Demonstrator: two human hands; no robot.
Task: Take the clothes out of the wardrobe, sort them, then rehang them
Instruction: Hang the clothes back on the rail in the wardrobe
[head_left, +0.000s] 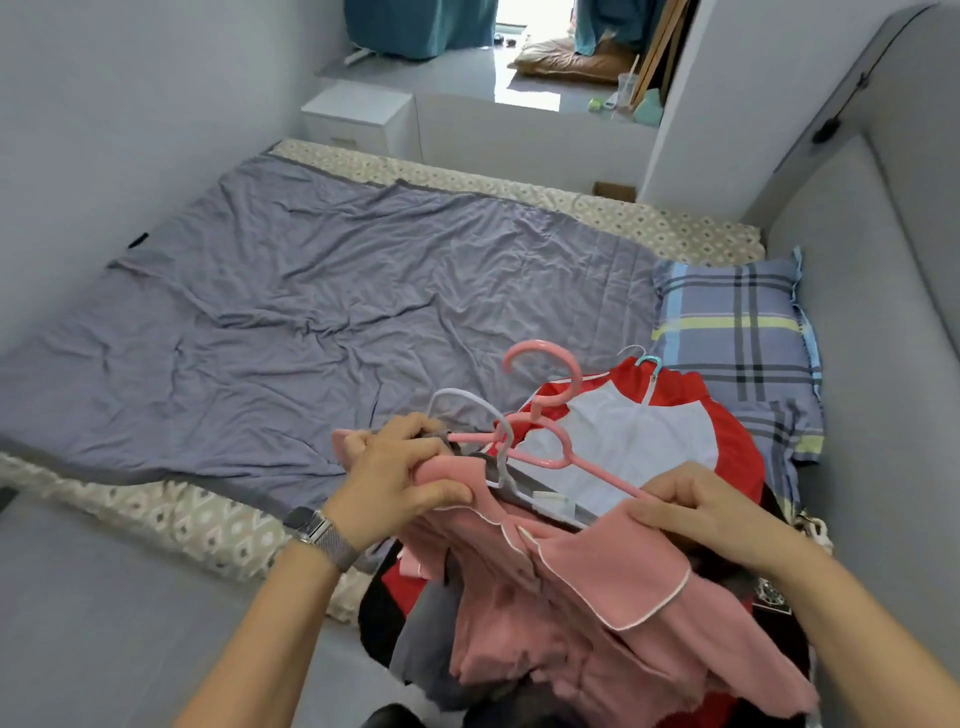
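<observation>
The 2 hands, left hand (396, 480) and right hand (698, 512), each grip one shoulder of the pink piped cotton top (566, 587); its thin pink plastic hanger (540, 452) runs left-right between them.

Soft daylight from the blown-out far doorway (535, 31); perhaps slight edge warping.

A wrinkled grey-blue bedsheet (311, 291) covers the mattress, with a plaid blue pillow (737, 332) at its right edge. A red-and-white garment (649, 431) lies before the pillow. A white bedside cabinet (358, 122) stands behind the bed, against the left wall.
</observation>
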